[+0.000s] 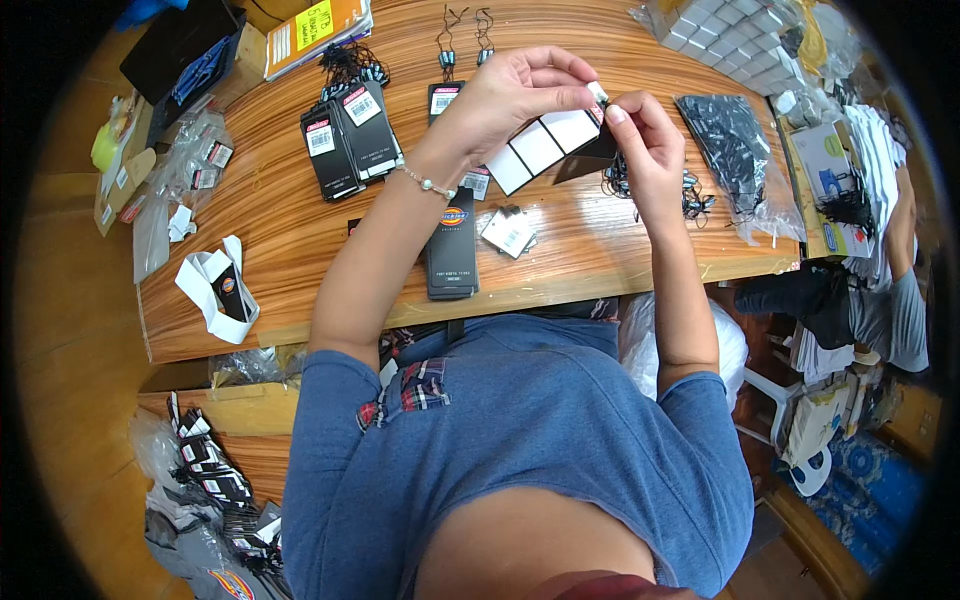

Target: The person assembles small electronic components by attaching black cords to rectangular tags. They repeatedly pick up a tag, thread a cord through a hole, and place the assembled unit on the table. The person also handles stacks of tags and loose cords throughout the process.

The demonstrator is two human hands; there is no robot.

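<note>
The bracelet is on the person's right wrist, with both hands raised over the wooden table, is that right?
Not quite: the head view shows the bracelet on the wrist of the left hand, not the right hand. Both hands are indeed raised over the wooden table.

Blue shirt (570,400), plaid patch (425,385), beaded bracelet (427,184)

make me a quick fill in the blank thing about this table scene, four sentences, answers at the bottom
1. The left hand and right hand meet at one end of a card strip whose white panels are edged in ______.
2. A bracelet circles the person's ______ wrist.
3. The note on the orange-covered stack at the back of the table is ______ in colour.
4. Apart from its plaid patch, the person's shirt is ______.

Missing words: black; left; yellow; blue
</note>
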